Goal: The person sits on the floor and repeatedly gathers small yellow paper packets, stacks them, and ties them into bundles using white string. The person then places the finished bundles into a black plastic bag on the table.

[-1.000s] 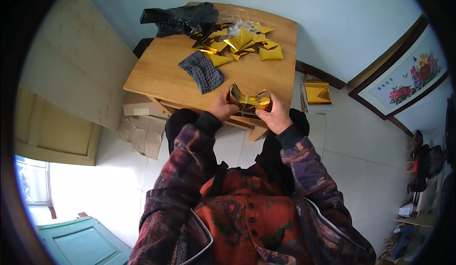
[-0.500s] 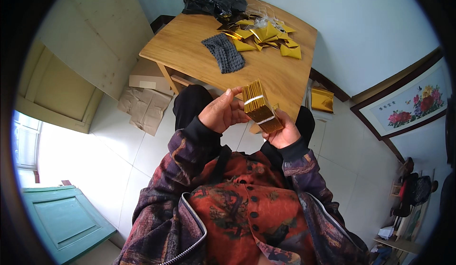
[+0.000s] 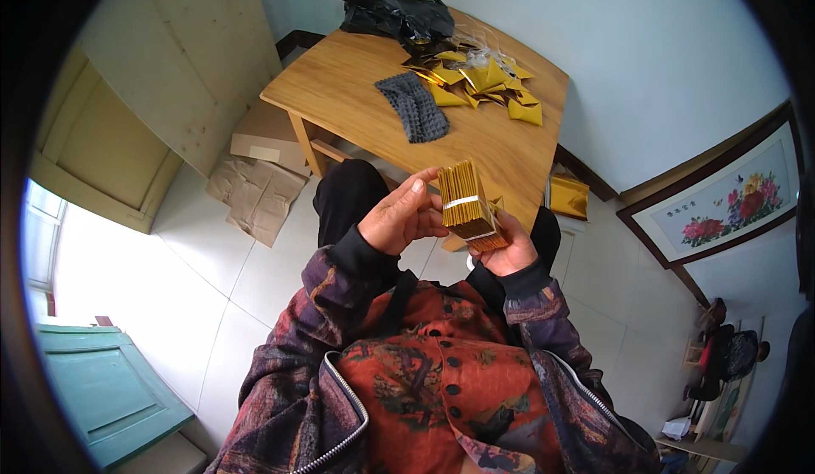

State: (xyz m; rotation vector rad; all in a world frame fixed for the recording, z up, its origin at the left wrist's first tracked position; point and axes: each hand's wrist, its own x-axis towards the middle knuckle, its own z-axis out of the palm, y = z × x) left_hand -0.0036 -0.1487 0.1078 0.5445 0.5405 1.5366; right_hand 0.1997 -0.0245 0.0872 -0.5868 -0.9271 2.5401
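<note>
A thick bundle of gold foil paper (image 3: 464, 198), bound with a white band, is held up over my lap at the near side of the table. My right hand (image 3: 509, 249) is closed round its lower right end. At the bundle's left side is my left hand (image 3: 397, 217), its thumb raised and its fingers apart. Some of those fingertips meet the bundle's edge, partly hidden by it. On the wooden table (image 3: 340, 92) lie several folded gold foil pieces (image 3: 488, 79) and a dark grey knitted cloth (image 3: 413, 106).
A crumpled black plastic bag (image 3: 395, 15) and clear plastic (image 3: 484, 45) sit at the table's back. Brown cardboard (image 3: 255, 198) rests on the floor at left. Right of the table is a stack with gold foil (image 3: 569, 196) on top. A framed flower picture (image 3: 722, 194) leans at right.
The bundle has tipped a little, showing more of its sheet edges, and sits slightly lower in view. Both hands keep their places around it. The whole view has shifted slightly.
</note>
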